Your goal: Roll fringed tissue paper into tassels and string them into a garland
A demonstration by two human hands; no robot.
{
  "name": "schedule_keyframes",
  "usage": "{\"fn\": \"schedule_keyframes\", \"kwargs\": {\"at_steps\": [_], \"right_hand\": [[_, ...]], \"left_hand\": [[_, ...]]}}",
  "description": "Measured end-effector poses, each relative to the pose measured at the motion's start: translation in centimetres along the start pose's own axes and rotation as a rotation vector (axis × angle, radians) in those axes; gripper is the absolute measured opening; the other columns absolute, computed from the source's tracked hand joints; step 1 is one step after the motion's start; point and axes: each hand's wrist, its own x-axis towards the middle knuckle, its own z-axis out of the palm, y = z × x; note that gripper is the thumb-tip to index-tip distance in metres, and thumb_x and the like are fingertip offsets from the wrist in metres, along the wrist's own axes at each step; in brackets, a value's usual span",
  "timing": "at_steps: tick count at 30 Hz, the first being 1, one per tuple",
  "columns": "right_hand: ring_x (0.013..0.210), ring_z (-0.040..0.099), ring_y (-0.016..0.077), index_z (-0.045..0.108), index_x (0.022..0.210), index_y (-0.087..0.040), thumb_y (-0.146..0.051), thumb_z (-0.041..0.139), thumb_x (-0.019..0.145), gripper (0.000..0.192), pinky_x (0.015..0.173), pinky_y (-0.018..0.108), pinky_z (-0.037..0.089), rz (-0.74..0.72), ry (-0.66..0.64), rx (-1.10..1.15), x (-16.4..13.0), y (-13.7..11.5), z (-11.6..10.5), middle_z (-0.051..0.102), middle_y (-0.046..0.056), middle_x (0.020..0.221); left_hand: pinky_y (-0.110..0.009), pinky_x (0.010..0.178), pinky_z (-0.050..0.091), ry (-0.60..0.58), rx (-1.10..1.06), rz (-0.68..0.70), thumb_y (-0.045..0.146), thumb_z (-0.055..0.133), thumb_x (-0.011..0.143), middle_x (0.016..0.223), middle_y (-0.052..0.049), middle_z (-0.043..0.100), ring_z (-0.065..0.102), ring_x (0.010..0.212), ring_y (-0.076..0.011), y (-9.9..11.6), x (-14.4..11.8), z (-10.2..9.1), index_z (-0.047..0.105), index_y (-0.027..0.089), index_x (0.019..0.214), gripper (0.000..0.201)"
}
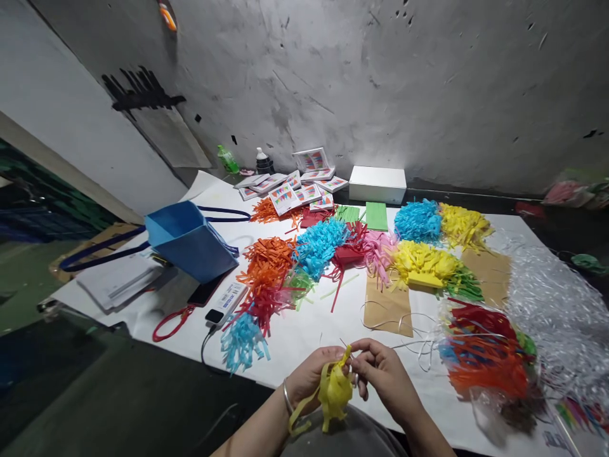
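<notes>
A yellow paper tassel (335,392) hangs in front of my body at the near table edge, its fringe strips pointing down. My left hand (311,373) is closed around the upper part of it, with a bangle at the wrist. At the tassel's twisted top, my right hand (380,371) pinches with thumb and fingers. Something thin seems to be between those fingertips, but I cannot make it out. Thin white string (413,343) runs across the table to the right of my right hand.
Piles of orange (269,260), blue (321,244) and yellow fringed paper (423,263) cover the middle of the white table. A blue bag (190,241) and a phone lie left. Brown paper (387,308), a bag of mixed tassels (490,349) and shiny clear strips (561,311) lie right.
</notes>
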Motion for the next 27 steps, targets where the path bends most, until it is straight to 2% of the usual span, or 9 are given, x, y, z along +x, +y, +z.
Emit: {"fn": "schedule_keyframes", "kwargs": {"at_steps": [3, 8, 14, 17, 21, 23, 24, 27], "right_hand": [[0.037, 0.048, 0.0072, 0.059, 0.092, -0.014, -0.048, 0.071, 0.073, 0.041, 0.037, 0.018, 0.037, 0.036, 0.005, 0.004, 0.2, 0.0, -0.2, 0.061, -0.002, 0.057], [0.036, 0.048, 0.0076, 0.057, 0.1, -0.014, -0.045, 0.072, 0.072, 0.044, 0.037, 0.018, 0.037, 0.065, -0.065, 0.032, 0.6, 0.0, -0.5, 0.06, -0.004, 0.055], [0.038, 0.047, 0.0069, 0.057, 0.104, -0.015, -0.046, 0.071, 0.073, 0.046, 0.039, 0.019, 0.037, 0.05, -0.023, -0.008, 1.3, 0.3, -0.6, 0.058, -0.005, 0.057], [0.039, 0.047, 0.0071, 0.057, 0.103, -0.015, -0.048, 0.068, 0.075, 0.045, 0.039, 0.019, 0.036, 0.049, -0.027, -0.067, 1.7, 0.7, -0.7, 0.057, -0.004, 0.057], [0.04, 0.047, 0.0074, 0.057, 0.104, -0.014, -0.052, 0.064, 0.077, 0.047, 0.04, 0.019, 0.035, 0.047, -0.022, -0.166, 2.3, 1.7, -1.2, 0.056, -0.004, 0.057], [0.039, 0.046, 0.0078, 0.057, 0.104, -0.014, -0.056, 0.062, 0.075, 0.052, 0.039, 0.02, 0.035, 0.069, -0.035, -0.187, 2.6, 2.4, -1.7, 0.056, -0.003, 0.057], [0.039, 0.045, 0.0081, 0.057, 0.103, -0.014, -0.059, 0.061, 0.074, 0.054, 0.039, 0.02, 0.035, 0.082, -0.025, -0.201, 2.8, 2.7, -2.0, 0.056, -0.003, 0.056], [0.038, 0.045, 0.009, 0.06, 0.1, -0.014, -0.066, 0.06, 0.069, 0.06, 0.037, 0.021, 0.034, 0.101, 0.067, -0.249, 3.1, 3.4, -3.0, 0.055, -0.003, 0.055]], "left_hand": [[-0.026, 0.061, 0.042, 0.002, 0.001, 0.002, 0.036, 0.063, 0.078, 0.065, -0.007, 0.065, 0.063, 0.063, -0.0185, -0.1, 0.1, -0.3, 0.061, 0.012, 0.073, 0.025], [-0.028, 0.062, 0.044, -0.032, 0.009, -0.023, 0.041, 0.059, 0.08, 0.064, -0.008, 0.066, 0.064, 0.062, -0.0202, 0.0, 0.3, -0.4, 0.062, 0.012, 0.075, 0.03], [-0.026, 0.059, 0.043, 0.016, 0.056, 0.018, 0.04, 0.068, 0.073, 0.062, -0.005, 0.065, 0.061, 0.057, -0.0163, 0.4, 1.0, -0.9, 0.058, 0.013, 0.071, 0.029], [-0.024, 0.057, 0.041, 0.017, 0.178, 0.077, 0.042, 0.067, 0.074, 0.066, -0.004, 0.066, 0.059, 0.056, -0.0144, 0.3, 1.0, -1.3, 0.055, 0.015, 0.075, 0.029], [-0.024, 0.063, 0.041, 0.021, 0.48, 0.194, 0.045, 0.065, 0.077, 0.073, -0.002, 0.064, 0.059, 0.067, -0.0148, 0.1, 1.4, -2.8, 0.055, 0.016, 0.082, 0.031], [-0.024, 0.065, 0.041, 0.136, 0.629, 0.264, 0.047, 0.06, 0.079, 0.073, -0.001, 0.063, 0.057, 0.068, -0.0144, 0.7, 2.1, -4.5, 0.056, 0.016, 0.081, 0.032], [-0.024, 0.066, 0.042, 0.251, 0.715, 0.303, 0.047, 0.057, 0.081, 0.074, -0.001, 0.063, 0.056, 0.069, -0.0144, 1.3, 2.6, -5.6, 0.057, 0.016, 0.081, 0.031], [-0.025, 0.075, 0.043, 0.729, 0.95, 0.372, 0.038, 0.053, 0.083, 0.082, -0.002, 0.065, 0.059, 0.079, -0.0166, 4.3, 4.7, -9.9, 0.059, 0.018, 0.077, 0.022]]}}
